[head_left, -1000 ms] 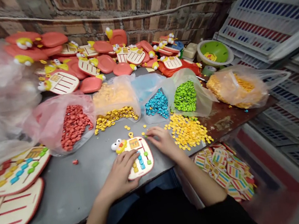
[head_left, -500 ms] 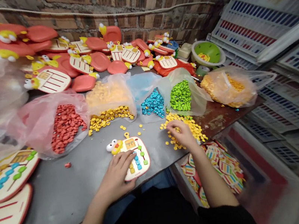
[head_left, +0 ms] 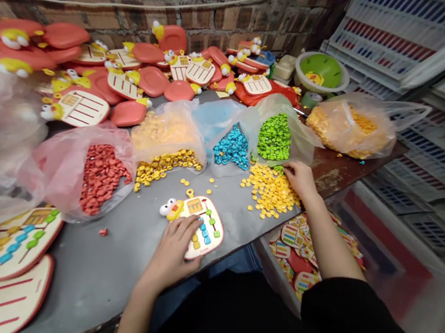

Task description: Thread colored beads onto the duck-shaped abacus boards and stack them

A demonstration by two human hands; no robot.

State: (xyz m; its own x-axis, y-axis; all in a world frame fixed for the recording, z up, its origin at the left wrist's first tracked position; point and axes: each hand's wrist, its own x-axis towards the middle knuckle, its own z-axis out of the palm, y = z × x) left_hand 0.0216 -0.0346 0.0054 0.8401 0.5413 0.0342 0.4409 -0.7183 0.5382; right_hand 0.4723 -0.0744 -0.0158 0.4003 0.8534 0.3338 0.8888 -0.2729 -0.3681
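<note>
My left hand (head_left: 178, 246) grips a cream toy board (head_left: 216, 234) with a red rim and a goggle-eyed duck head, fingers across its face and thumb at the lower edge. Blue, green and gold beads sit in the board's slots; the hand hides its left part. My right hand (head_left: 301, 179) is at the right edge of a loose pile of yellow discs (head_left: 268, 190). Its fingers are drawn together beside a few green beads (head_left: 279, 169), just below the bag of green beads (head_left: 274, 138). What those fingertips hold, if anything, is hidden.
Bags of red beads (head_left: 101, 177), gold beads (head_left: 167, 164) and blue beads (head_left: 230, 148) line the table. Duck-headed boards (head_left: 84, 107) pile up against the brick wall. Bead-filled boards (head_left: 19, 243) lie left. A bin (head_left: 298, 244) of small boards stands below the right edge.
My right hand has moved right and away from me, from over the yellow discs to the green beads. My left hand stays on the board. The view has shifted slightly.
</note>
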